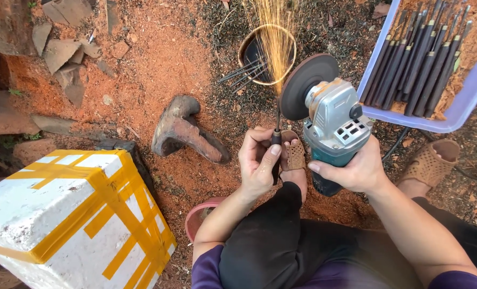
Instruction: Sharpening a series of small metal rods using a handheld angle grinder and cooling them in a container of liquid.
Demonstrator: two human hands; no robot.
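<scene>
My right hand [356, 170] grips the body of a grey and teal angle grinder [336, 126] with a dark disc [304, 84]. My left hand [258, 160] holds a thin dark chisel [276, 140] upright, its tip against the disc's edge. A spray of sparks [273, 37] flies away from the contact point. My left foot in a tan sandal [293, 155] sits just beside the left hand.
A pale blue tray [466, 99] with several dark chisels lies at top right. A round tin [265, 53] with more chisels sits ahead. A rusty iron block [187, 131], a white foam box with yellow tape [72, 214], stones and a cable lie on red soil.
</scene>
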